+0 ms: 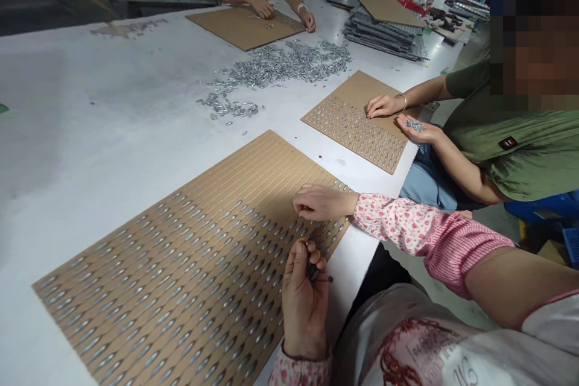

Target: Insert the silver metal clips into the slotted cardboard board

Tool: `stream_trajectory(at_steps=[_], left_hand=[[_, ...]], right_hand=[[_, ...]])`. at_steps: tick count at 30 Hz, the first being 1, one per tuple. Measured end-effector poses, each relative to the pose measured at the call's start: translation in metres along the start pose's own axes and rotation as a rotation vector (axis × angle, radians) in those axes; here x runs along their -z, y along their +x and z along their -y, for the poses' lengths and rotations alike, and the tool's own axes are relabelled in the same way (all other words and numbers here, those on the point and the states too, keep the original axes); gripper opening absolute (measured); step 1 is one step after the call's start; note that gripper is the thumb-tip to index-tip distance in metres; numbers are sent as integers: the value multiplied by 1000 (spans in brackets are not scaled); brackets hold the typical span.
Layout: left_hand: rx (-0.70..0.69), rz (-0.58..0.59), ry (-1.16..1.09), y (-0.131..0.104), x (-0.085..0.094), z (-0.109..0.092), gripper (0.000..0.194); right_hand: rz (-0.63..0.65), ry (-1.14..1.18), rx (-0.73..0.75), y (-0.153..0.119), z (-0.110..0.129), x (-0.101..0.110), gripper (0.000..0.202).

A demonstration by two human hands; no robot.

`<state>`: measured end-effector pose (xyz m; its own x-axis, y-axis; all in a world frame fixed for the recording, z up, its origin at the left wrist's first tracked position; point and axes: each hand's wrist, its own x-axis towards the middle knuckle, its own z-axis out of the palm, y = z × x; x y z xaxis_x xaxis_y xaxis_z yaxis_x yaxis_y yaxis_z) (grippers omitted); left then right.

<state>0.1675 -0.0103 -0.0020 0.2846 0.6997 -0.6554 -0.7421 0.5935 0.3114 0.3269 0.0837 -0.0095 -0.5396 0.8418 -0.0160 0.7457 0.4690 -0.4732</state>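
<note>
A brown cardboard sheet (253,163) with rows of small silver spindle-shaped metal pieces (156,271) lies before me. Grooves run across its bare far part. My left hand (305,298) is curled, palm up, around several of the metal pieces (312,266) above the sheet's near right edge. Just beyond it, my right hand (319,202) rests low over the sheet with its fingers pressed together, at the end of the laid rows. Its fingertips point down, and whatever they pinch is hidden.
Loose metal pieces (280,66) lie heaped mid-table. On the right, a co-worker in a green shirt (520,151) handles pieces over a smaller sheet (357,87). Across the table (136,90), another person works at a board (221,27). Stacked grey panels (384,36) stand far right.
</note>
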Motion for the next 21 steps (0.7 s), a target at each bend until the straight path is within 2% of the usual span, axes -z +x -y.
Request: stream_trajectory(at_steps=[4,7,9,11,14,16,18,21], left_hand=[[-35,-77,55,-1,-2,-1,14],[-62,-122,70,-1,-2,0,14],[-87,-89,97,-1,-2,1,11],[-119,-41,141,-2,-2,2,13],[-148,-19,154,-4,-3,2,12],[-116,-24,113,-5,-4,1,13],[-42,-8,81,-6,-4,-1,23],[71,-6,100,-6,-4,-3,29]], right_hand=[[-68,149,-60,-8,3,7,7],[36,493,-116,-20,15,18,18],[122,668,-116,-28,26,23,22],[144,740,-98,-33,35,24,19],[70,790,-127,-32,33,20,17],[-62,770,-210,-28,21,17,17],[-208,619,-301,-25,4,15,17],[-288,296,-370,-24,-17,14,15]])
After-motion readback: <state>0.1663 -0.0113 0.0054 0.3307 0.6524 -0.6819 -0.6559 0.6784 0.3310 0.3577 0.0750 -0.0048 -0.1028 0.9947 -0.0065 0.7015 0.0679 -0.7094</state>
